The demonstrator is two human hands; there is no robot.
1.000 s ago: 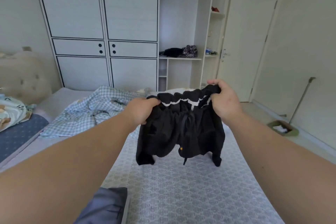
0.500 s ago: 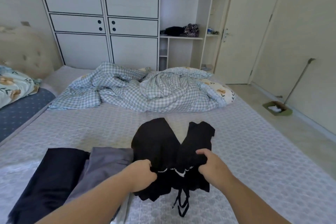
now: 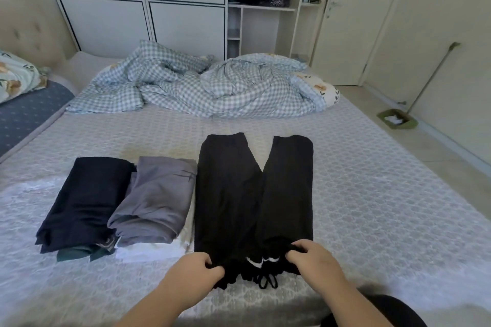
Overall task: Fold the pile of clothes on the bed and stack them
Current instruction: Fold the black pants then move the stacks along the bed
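Shorts (image 3: 255,194), one black pair, lie flat on the bed (image 3: 372,207) in front of me, two legs pointing to the far side and the waistband at the near edge. I see my left hand (image 3: 194,272) pinching the left end of that waistband with curled fingers, and my right hand (image 3: 313,257) gripping the right end the same way, so both are clenched on the fabric. One drawstring loop hangs from the waistband between the two hands.

To the left of the shorts I count two folded stacks side by side. The nearer one to the shorts has a grey garment (image 3: 156,202) on top of something white. Further left is a dark navy garment (image 3: 85,202), with a bit of green cloth showing beneath its near edge. The grey stack lies just beside the left leg of the shorts.

At the far side of the bed lies one crumpled blue checked duvet (image 3: 202,85). One floral pillow (image 3: 16,77) sits at far left. Beyond stands one white wardrobe (image 3: 138,2), and one dustpan (image 3: 396,119) rests on the floor at right.
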